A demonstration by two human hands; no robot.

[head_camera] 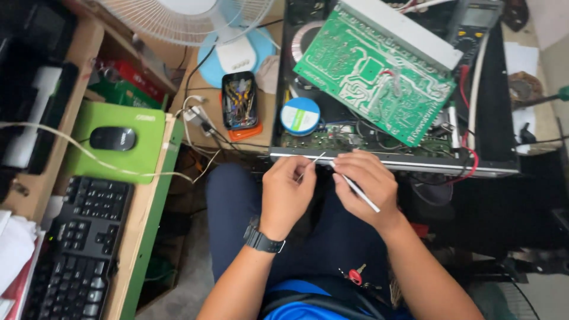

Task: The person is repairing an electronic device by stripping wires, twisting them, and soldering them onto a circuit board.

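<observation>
While I sit before the opened amplifier (486, 169), my left hand (285, 192) pinches a thin wire (312, 166) between thumb and forefinger. My right hand (364, 184) is closed around a slim white tool (361, 194), its tip near the wire. Both hover over my lap, just below the tilted green circuit board (379, 74).

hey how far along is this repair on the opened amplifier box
Done: the black chassis is open and the green circuit board is tilted up out of it. In hand: the left hand pinches a thin wire while the right hand holds a slim white tool. Left: the board is not seated, the case not closed.
</observation>
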